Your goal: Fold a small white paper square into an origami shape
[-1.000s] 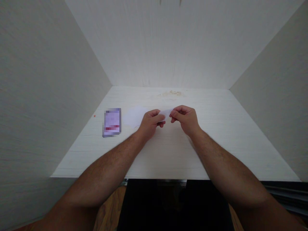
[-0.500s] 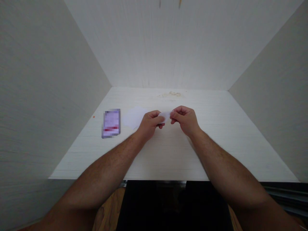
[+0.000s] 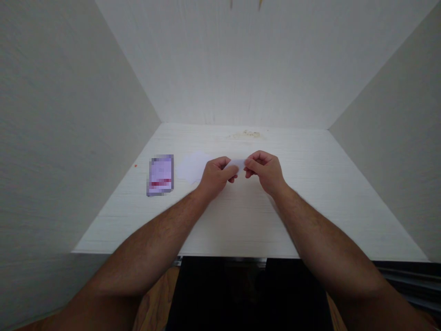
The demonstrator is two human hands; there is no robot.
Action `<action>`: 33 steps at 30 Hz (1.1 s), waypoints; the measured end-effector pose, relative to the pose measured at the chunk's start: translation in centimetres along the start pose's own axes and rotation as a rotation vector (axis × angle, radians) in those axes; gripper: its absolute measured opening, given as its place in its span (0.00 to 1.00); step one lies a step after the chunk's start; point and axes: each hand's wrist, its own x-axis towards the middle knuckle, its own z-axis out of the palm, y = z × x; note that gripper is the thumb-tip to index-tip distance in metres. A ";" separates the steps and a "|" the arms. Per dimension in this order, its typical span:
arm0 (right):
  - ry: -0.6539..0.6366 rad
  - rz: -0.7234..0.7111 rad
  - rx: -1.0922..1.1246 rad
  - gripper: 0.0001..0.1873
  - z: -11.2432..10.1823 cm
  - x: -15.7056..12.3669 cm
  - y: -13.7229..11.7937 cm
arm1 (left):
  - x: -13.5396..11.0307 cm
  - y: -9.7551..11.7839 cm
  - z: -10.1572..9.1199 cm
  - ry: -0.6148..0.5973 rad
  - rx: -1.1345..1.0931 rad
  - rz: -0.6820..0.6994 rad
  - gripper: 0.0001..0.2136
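My left hand (image 3: 215, 177) and my right hand (image 3: 264, 170) meet over the middle of a white table (image 3: 310, 207). Both pinch a small white slip of paper (image 3: 237, 163) between thumb and fingers, one at each end. The slip is held just above the tabletop. A pale sheet of paper (image 3: 191, 166) lies flat on the table just left of my left hand.
A small purple-and-white packet (image 3: 160, 175) with a red band lies on the table at the left. White walls close in the table on the left, back and right. A brownish smear (image 3: 246, 134) marks the far edge. A dark surface (image 3: 248, 294) sits below the front edge.
The hands stay in nearly the same place; the fingers have shifted slightly on the slip, which now shows less between them.
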 end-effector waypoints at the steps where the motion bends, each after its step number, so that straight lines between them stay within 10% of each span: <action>1: -0.007 0.011 -0.010 0.14 0.0 0.0 0.1 | -0.1 0.1 0.0 -0.002 0.028 0.002 0.07; 17: 0.015 -0.046 -0.187 0.11 0.1 -0.2 0.2 | 1.0 -0.5 0.0 0.136 -0.348 -0.068 0.13; 33: -0.049 0.011 -0.339 0.13 0.0 0.1 0.5 | 0.5 -0.4 0.3 0.045 -0.013 -0.045 0.12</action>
